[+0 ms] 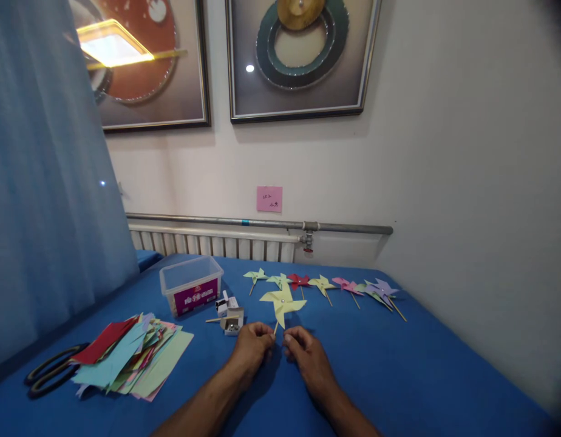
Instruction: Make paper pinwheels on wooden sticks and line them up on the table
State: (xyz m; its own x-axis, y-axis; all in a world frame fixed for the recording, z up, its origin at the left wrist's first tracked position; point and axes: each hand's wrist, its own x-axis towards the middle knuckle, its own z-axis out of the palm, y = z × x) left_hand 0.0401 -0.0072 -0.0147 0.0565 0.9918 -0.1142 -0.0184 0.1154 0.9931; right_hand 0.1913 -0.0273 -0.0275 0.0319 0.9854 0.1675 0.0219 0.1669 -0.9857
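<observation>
A yellow paper pinwheel (282,303) stands on a thin wooden stick just above my hands. My left hand (252,346) pinches the bottom of that stick with closed fingers. My right hand (304,351) rests on the blue table with its fingers curled close beside the stick; whether it touches the stick I cannot tell. Behind the pinwheel lies a row of several finished pinwheels (323,285) in green, red, yellow, pink and purple.
A stack of coloured paper sheets (132,358) lies at the left with black scissors (50,373) beside it. A clear plastic box (192,284) and small open pin boxes (230,315) sit near the middle. A radiator and pipe (262,223) run along the wall.
</observation>
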